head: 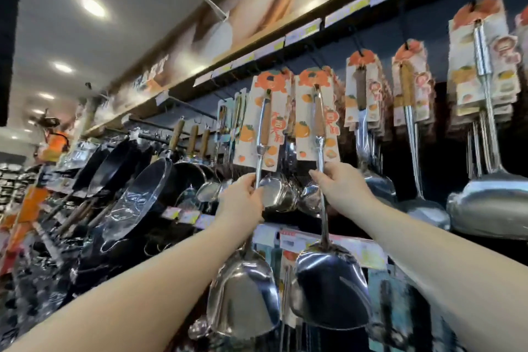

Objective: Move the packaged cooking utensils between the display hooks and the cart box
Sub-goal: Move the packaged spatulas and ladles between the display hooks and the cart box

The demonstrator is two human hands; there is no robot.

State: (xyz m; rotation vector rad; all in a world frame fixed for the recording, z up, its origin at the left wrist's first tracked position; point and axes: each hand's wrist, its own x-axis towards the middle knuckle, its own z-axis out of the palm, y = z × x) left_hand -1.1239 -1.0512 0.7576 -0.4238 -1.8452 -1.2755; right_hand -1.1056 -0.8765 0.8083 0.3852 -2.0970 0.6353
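Observation:
Two packaged steel spatulas with wooden grips and orange-printed cards are raised toward the display hooks. My left hand [243,197] grips the metal shaft of the left spatula [243,294], just below its card [263,120]. My right hand [340,188] grips the shaft of the right spatula [331,288], under its card [317,117]. Both blades hang below my hands. The card tops sit near the hooks; whether they hang on them I cannot tell. The cart box is out of view.
More carded spatulas and ladles [483,66] hang on hooks to the right. Black pans [143,194] hang in a row at the left. A shelf edge with price tags [303,30] runs above. A person in orange [55,146] stands far down the aisle.

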